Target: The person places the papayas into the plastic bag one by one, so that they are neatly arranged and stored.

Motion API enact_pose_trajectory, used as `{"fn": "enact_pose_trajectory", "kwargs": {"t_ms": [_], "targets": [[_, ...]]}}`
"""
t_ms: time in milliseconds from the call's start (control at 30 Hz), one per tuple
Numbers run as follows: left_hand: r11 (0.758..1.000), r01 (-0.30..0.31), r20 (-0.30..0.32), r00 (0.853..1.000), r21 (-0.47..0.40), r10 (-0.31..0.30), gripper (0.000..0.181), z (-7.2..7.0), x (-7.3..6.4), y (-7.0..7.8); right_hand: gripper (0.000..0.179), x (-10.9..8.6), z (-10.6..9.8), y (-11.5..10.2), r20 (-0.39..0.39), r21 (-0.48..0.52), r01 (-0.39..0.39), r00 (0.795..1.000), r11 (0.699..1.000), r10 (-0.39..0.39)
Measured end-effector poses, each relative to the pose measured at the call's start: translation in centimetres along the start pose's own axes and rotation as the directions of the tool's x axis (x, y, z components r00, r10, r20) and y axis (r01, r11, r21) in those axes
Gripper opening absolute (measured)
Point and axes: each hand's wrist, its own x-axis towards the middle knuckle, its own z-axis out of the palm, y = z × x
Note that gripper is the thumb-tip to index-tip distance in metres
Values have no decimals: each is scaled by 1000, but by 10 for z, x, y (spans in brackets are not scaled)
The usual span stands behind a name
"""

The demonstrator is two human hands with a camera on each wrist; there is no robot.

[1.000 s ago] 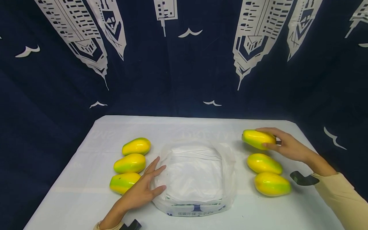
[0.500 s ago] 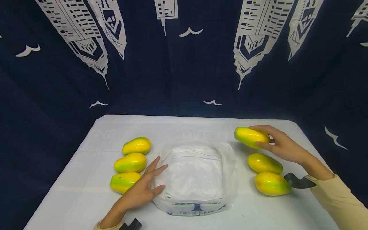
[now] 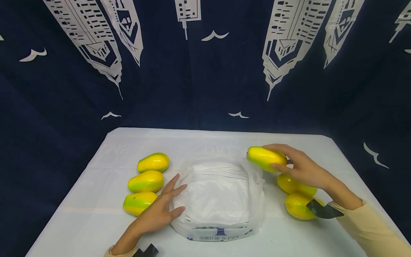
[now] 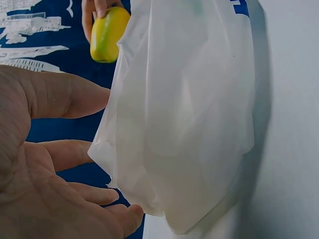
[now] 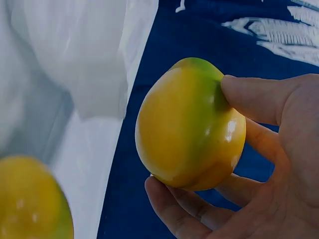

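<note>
Fruit (image 5: 184, 127) in right fingers (image 5: 169, 205), near back-right edge of bag (image 3: 257, 200)

Fruit (image 3: 145, 181), left and right: yellow and green.
Bag (image 3: 218, 196), centre: translucent white; print (image 3: 220, 232), lower edge, blue and green.
Cloth (image 3: 192, 78), upper frame: navy, white towers (image 3: 290, 30) and birds (image 3: 214, 35).
Table (image 3: 96, 200), lower frame: white.
Sleeve (image 3: 369, 225), lower right: beige.
</note>
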Motion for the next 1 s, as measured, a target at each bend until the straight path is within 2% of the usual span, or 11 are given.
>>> {"fn": "enact_pose_trajectory", "kwargs": {"t_ms": [233,500,767,1000], "targets": [[1000,-3,2,1000,-3,3,62,-1,0,-1,53,6,17,-19,36,26,37,999,999,-38],[1000,-12,-1,1000,8,12,62,-1,-1,0,53,13,34,-34,55,18,140,988,990,-141],[1000,-12,-5,1000,16,12,62,-2,0,1,52,17,51,-46,84,45,144,985,989,-148],[1000,-6,-5,1000,15,6,62,-1,1,0,53,20,71,-57,138,44,193,971,980,-197]]}}
